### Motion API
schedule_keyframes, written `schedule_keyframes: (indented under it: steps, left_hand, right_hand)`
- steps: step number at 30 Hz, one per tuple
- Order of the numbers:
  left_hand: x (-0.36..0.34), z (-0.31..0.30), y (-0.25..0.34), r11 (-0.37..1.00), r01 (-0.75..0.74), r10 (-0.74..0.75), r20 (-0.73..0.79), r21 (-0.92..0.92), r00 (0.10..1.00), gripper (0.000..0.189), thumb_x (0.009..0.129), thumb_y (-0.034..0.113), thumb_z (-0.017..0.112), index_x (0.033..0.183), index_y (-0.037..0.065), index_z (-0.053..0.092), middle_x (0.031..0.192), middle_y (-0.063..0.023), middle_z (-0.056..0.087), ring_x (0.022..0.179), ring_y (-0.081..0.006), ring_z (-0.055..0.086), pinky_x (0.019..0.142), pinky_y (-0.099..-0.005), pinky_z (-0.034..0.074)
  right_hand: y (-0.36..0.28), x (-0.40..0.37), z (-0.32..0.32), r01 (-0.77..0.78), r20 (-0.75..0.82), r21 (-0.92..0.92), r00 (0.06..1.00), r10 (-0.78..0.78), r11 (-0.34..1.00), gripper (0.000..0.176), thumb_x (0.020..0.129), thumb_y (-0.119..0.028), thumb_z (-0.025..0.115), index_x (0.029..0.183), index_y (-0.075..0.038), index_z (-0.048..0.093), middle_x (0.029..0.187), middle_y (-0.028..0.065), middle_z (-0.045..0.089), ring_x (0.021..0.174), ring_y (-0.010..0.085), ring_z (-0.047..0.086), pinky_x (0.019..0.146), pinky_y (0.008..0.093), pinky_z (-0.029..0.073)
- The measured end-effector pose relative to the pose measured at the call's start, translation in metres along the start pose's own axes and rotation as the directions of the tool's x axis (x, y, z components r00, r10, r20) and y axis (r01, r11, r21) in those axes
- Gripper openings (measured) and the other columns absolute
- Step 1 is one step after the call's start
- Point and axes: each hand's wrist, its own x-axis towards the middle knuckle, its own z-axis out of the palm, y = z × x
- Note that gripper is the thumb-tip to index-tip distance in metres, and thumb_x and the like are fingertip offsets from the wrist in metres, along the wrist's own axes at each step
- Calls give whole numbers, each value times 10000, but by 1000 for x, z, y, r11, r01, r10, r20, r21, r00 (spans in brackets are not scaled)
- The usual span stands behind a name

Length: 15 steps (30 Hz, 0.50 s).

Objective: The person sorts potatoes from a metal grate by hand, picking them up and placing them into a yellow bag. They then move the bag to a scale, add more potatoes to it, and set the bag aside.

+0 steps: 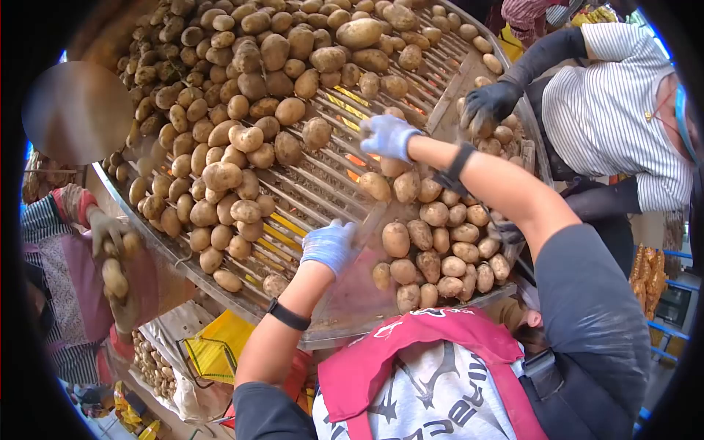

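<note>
Blue-gloved, my left hand [329, 245] hovers low over the slatted table [328, 176], beside the bare pinkish-brown board at its near edge. Motion smears its fingertips, and I cannot tell what they hold. My right hand [389, 137], in a matching glove, reaches across the slats with its fingers spread out to the left. A potato [394, 113] shows just beyond its knuckles, and another potato [375, 186] lies below it. Under my right forearm, a cluster of potatoes [434, 213] fills the near right part. The big heap of potatoes [224, 176] covers the left and far side.
At right, a person in a striped shirt [605, 103] reaches in with a dark-gloved hand [490, 107] near the potatoes. Another person's gloved hands [108, 231] hold potatoes at left. A wooden divider [449, 95] crosses the table. A yellow bag [217, 345] and a white sack [165, 341] stand below.
</note>
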Motion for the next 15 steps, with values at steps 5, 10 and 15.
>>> schedule_keyframes:
  steps: [5, 10, 15]
  left_hand:
    - [-29, 38, -17, 879, -79, -29, -218, -470, 975, 284, 848, 313, 591, 1051, 115, 603, 954, -136, 631, 833, -297, 642, 694, -434, 517]
    - [-96, 32, -9, -519, -185, -114, -147, -835, 983, 470, 888, 463, 560, 1116, 52, 559, 899, -80, 612, 720, -185, 585, 635, -315, 498]
    - [-139, 78, -31, -298, -289, -473, -122, -910, 872, 590, 885, 587, 478, 1104, 42, 533, 854, -101, 612, 676, -206, 597, 602, -329, 511]
  right_hand:
    - [-41, -59, -22, 35, 23, -157, 999, -32, 987, 434, 817, -383, 580, 1133, -85, 572, 1063, 184, 636, 993, 354, 608, 864, 429, 481]
    - [-97, -62, -1, 201, 271, 281, 922, -278, 939, 481, 835, -341, 574, 1233, -76, 526, 1089, 158, 645, 1015, 279, 612, 870, 381, 484]
    - [-190, -134, 25, 221, 281, 806, 674, -684, 549, 525, 816, -260, 614, 1273, -39, 481, 1183, 125, 571, 993, 165, 585, 839, 302, 501]
